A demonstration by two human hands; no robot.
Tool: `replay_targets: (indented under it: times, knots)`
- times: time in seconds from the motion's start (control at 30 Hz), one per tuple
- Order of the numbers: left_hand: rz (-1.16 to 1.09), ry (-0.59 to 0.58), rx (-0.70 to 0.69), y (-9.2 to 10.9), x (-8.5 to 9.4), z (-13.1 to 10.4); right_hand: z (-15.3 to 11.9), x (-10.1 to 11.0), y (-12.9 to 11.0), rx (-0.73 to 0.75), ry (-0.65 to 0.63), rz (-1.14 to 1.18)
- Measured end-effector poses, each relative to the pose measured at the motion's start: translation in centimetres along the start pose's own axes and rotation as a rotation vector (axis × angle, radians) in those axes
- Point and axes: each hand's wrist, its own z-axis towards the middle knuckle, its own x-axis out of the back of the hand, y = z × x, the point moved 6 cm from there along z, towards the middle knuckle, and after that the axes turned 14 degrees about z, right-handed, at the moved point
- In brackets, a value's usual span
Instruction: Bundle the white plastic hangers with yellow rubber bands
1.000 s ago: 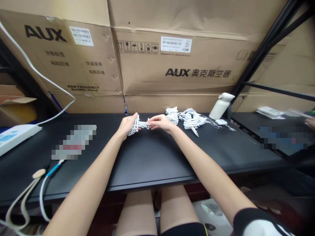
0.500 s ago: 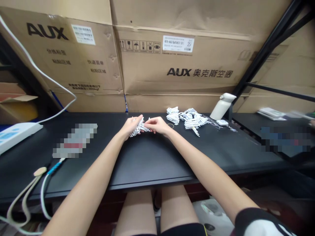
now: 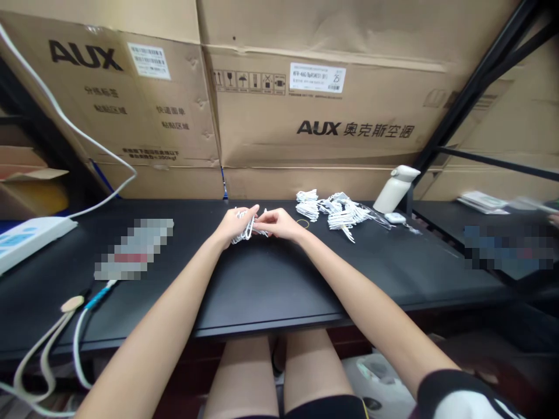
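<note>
My left hand [image 3: 233,226] is closed around a bundle of thin white looped cords [image 3: 245,230], just above the dark tabletop. My right hand [image 3: 277,224] meets it from the right, thumb and fingers pinched at the bundle's end; a few white tips poke out below those fingers. How many cords the right fingers grip is hidden. Just right of my right hand lies a thin yellowish rubber band [image 3: 303,223]. Beyond it, several more white cord bundles [image 3: 343,213] rest in a loose pile, with a smaller stacked bundle [image 3: 307,205] on its left.
A white bottle [image 3: 396,189] stands at the back right beside a small white case [image 3: 395,218]. On the left lie a blurred-out flat device [image 3: 135,249] with a cable, a beige strap [image 3: 52,337] and a white power strip [image 3: 32,241]. Large cardboard boxes [image 3: 262,137] wall off the back.
My left thumb has shifted slightly right and up over the bundle. The right fingers have moved a little on the cord ends, and fewer loose tips show.
</note>
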Motion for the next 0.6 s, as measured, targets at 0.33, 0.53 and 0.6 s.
replay_targets:
  times: [0.33, 0.53, 0.6]
  knots:
    - [0.446, 0.106, -0.341, 1.7, -0.2, -0.2, 0.1, 0.8, 0.0, 0.059, 0.033, -0.273]
    - [0.427, -0.162, -0.343, 1.5, -0.4, -0.2, -0.2, 0.7, -0.4, 0.043, 0.062, -0.344]
    - [0.392, -0.217, -0.319, 1.3, -0.3, -0.3, -0.1, 0.6, -0.3, 0.043, 0.054, -0.349]
